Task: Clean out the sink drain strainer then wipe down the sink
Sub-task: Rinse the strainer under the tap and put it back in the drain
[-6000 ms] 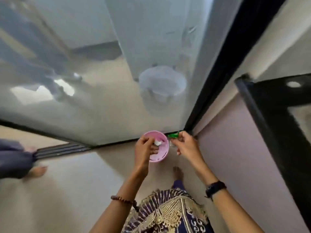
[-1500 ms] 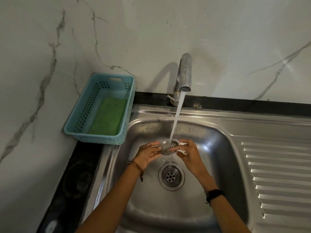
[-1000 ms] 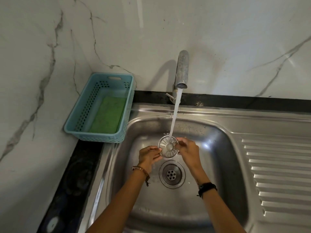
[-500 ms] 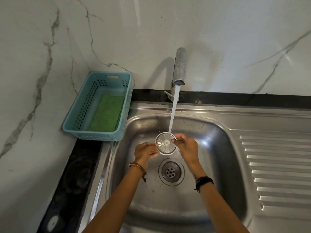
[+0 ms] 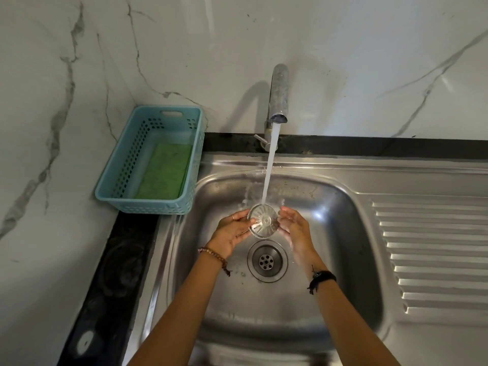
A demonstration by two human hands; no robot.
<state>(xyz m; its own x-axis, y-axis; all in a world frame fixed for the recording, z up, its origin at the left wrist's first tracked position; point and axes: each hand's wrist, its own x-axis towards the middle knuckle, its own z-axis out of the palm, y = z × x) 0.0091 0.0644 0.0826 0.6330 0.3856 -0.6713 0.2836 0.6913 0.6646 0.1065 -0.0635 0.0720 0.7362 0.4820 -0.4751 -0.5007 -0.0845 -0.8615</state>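
Observation:
A round metal drain strainer [image 5: 264, 221] is held under the running water over the steel sink [image 5: 343, 233], its slotted face turned toward me. My left hand [image 5: 232, 231] pinches its left rim with thumb and fingers. My right hand [image 5: 294, 227] holds the right rim with curled fingers. The stream from the tap [image 5: 278, 96] hits the strainer's top edge. The open drain hole [image 5: 267, 261] lies just below the strainer in the sink floor.
A light blue perforated basket [image 5: 124, 159] with a green scrub pad [image 5: 165, 171] stands left of the sink in the corner. The ribbed draining board [image 5: 433, 249] runs to the right. Marble walls stand behind and to the left; a black counter edge [image 5: 105, 286] borders the sink.
Six seconds ago I held a pink bowl over the floor elsewhere. Over the last second the strainer has been tilted up to face me and kept under the stream, both hands on its rim.

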